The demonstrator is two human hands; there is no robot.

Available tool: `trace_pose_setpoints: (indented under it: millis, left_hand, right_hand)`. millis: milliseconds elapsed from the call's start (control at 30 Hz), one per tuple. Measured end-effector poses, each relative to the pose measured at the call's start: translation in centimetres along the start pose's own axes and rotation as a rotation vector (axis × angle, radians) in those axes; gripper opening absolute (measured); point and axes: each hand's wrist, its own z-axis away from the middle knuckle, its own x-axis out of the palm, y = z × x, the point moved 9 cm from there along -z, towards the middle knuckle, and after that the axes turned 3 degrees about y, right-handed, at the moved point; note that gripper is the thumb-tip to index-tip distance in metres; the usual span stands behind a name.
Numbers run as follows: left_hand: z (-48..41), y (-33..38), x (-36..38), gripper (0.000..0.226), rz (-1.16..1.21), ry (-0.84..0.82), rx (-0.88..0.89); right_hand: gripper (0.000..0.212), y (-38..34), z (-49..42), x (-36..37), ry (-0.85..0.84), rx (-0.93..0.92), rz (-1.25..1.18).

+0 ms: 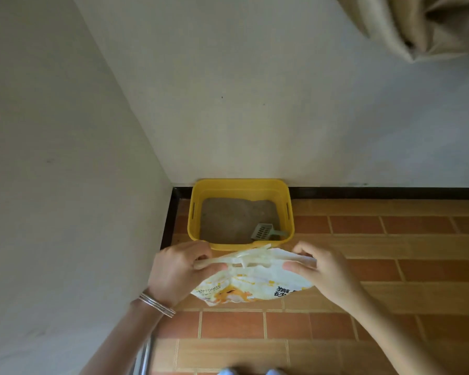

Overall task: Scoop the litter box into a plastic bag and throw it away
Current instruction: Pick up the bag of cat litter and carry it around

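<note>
A crumpled white plastic bag (252, 286), printed yellow-orange, is held above the tiled floor (390, 266), its top edge pinched by the left hand (179, 269) and the right hand (320, 269). Just beyond, the yellow litter box (240, 182) is set in the floor's far-left corner, with a grey scoop (264, 231) laid in its near-right corner. Open tiles are seen to its right.

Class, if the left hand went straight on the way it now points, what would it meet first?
Probably the near wall of the yellow litter box, just beyond the left hand; height is unclear.
</note>
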Motion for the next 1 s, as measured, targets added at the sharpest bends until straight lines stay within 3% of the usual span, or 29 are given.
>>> trace_pose_setpoints:
  millis: [233,600,833,1000]
  left_hand:
    - [-4.2,6.6,-9.6,0.045,0.057,-0.065,-0.005]
    - [-11.2,18.4,-22.0,0.049,0.083,-0.140,-0.003]
    - [-14.0,24.5,-26.3,0.049,0.144,-0.167,0.079]
    - [-15.0,27.7,-27.1,0.045,0.203,-0.199,0.160]
  right_hand:
    - [0.046,-8.5,0.4,-10.2,0.004,0.043,0.010]
    - [0.041,-19.7,2.3,-26.5,0.068,0.116,0.083]
    - [0.025,-23.8,5.6,-32.7,0.119,0.189,0.064]
    - [0.028,-24.8,7.7,-35.7,0.182,0.220,0.137]
